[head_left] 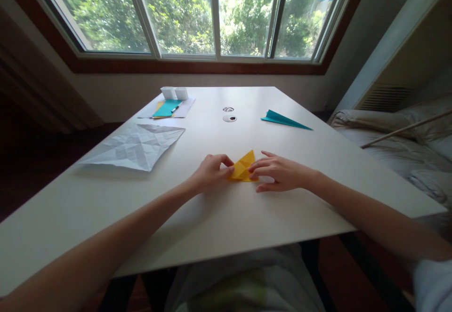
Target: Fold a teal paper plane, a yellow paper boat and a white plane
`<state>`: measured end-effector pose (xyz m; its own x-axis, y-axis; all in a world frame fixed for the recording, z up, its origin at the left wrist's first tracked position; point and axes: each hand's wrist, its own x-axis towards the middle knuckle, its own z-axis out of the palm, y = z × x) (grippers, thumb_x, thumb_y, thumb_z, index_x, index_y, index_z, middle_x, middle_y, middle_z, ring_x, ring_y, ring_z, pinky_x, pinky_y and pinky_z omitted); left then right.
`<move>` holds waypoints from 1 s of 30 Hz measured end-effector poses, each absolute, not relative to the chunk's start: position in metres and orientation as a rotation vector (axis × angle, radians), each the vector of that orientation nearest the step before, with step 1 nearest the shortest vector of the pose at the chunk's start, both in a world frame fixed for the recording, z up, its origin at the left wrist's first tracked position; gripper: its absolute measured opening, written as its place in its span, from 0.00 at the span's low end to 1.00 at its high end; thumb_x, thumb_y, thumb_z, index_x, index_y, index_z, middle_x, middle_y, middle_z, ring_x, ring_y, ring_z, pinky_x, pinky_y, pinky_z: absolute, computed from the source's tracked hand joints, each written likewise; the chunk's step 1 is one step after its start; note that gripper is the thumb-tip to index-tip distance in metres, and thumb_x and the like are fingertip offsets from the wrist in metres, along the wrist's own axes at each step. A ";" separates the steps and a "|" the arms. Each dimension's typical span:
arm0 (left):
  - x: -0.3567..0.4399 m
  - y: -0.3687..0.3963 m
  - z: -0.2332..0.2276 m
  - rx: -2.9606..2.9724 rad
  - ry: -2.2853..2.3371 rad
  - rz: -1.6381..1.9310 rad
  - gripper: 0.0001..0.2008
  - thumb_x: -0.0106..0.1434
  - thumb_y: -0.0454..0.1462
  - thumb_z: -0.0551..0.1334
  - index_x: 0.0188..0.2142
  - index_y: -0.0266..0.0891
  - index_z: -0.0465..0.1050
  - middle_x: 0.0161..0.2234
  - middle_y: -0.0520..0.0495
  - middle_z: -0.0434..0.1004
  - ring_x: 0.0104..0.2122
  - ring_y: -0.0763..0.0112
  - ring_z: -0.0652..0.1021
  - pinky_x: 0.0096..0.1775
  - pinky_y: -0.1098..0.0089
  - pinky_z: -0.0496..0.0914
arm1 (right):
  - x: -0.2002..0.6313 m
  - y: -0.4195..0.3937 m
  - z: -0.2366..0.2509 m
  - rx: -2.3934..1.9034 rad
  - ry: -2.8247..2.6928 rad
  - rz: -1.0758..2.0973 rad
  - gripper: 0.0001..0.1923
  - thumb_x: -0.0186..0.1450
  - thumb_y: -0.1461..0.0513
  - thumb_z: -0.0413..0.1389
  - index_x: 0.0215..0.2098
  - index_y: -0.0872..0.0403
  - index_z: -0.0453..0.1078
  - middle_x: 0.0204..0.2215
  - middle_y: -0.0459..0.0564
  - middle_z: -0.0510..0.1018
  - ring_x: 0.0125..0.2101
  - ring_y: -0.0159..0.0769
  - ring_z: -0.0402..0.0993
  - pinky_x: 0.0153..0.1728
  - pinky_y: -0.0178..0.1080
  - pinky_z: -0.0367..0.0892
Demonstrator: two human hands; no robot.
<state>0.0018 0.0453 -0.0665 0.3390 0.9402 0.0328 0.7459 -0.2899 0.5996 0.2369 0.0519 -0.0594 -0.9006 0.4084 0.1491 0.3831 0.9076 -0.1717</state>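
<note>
Head view; forward-down over table (219, 218)

Daylight from the window (215, 15) backlights the scene; the tabletop (226, 208) is evenly lit, corners dim, with wide-angle edge distortion.
</note>
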 end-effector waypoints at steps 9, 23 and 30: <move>0.001 0.046 -0.063 1.433 1.254 0.660 0.22 0.49 0.44 0.65 0.41 0.35 0.66 0.28 0.51 0.72 0.25 0.73 0.72 0.24 0.74 0.62 | 0.229 0.051 -0.064 -0.514 -2.898 0.176 0.16 0.65 0.54 0.48 0.43 0.55 0.69 0.46 0.53 0.74 0.47 0.36 0.69 0.57 0.49 0.48; -0.001 0.055 -0.067 1.334 1.220 0.761 0.14 0.43 0.39 0.68 0.28 0.33 0.71 0.22 0.52 0.72 0.23 0.74 0.72 0.24 0.74 0.62 | 0.230 0.053 -0.062 -0.419 -2.746 0.161 0.12 0.64 0.58 0.51 0.43 0.54 0.70 0.41 0.54 0.75 0.43 0.36 0.70 0.47 0.42 0.64; 0.012 0.051 -0.066 1.149 1.086 1.077 0.13 0.47 0.37 0.67 0.28 0.35 0.63 0.27 0.50 0.74 0.28 0.70 0.76 0.30 0.68 0.70 | 0.217 0.050 -0.069 -0.522 -2.506 0.042 0.15 0.64 0.63 0.49 0.50 0.53 0.65 0.41 0.53 0.75 0.41 0.38 0.69 0.44 0.45 0.67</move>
